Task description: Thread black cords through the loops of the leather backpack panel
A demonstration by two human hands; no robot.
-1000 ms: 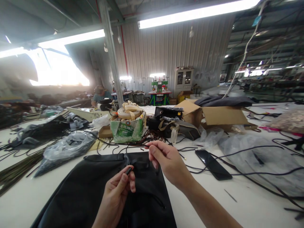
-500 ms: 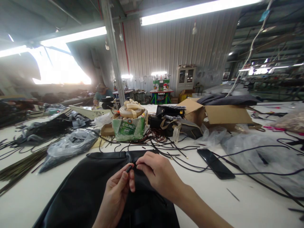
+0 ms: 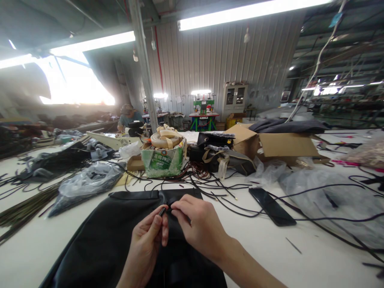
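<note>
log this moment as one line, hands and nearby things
left hand: pinching small black piece; right hand: close beside it, hold unclear; under hands: black material; beyond: green box; right side: phone

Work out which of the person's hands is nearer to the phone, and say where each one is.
Right. The right hand is just left of the phone, not touching it; the left hand is farther left, beyond the right hand.
</note>
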